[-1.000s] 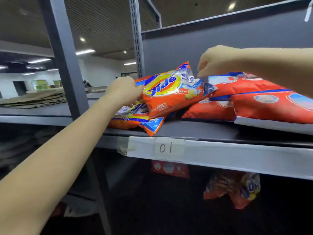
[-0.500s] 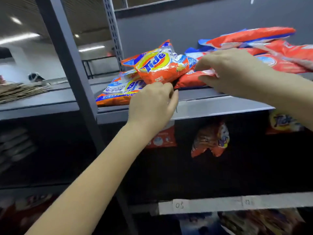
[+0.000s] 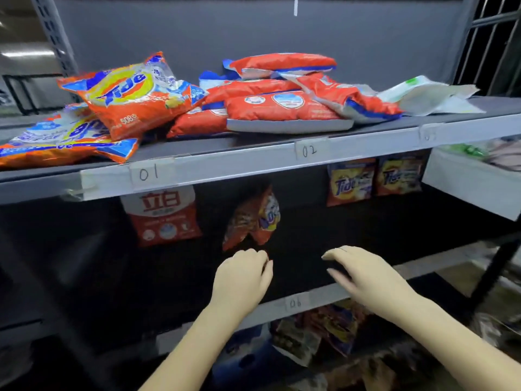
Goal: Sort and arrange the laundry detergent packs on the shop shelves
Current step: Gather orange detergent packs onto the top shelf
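Both hands low centre, left hand (image 3: 242,277) loosely curled, right hand (image 3: 366,275) fingers relaxed, both empty, Tide pack (image 3: 132,93) far above, upper left

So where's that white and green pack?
The white and green pack lies flat at the top shelf's far right, beside the red packs.

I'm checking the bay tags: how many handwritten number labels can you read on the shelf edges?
3: label 01 on the top shelf edge at left, label 02 further right, label 06 on the lower edge. A blurred fourth tag sits beyond 02.
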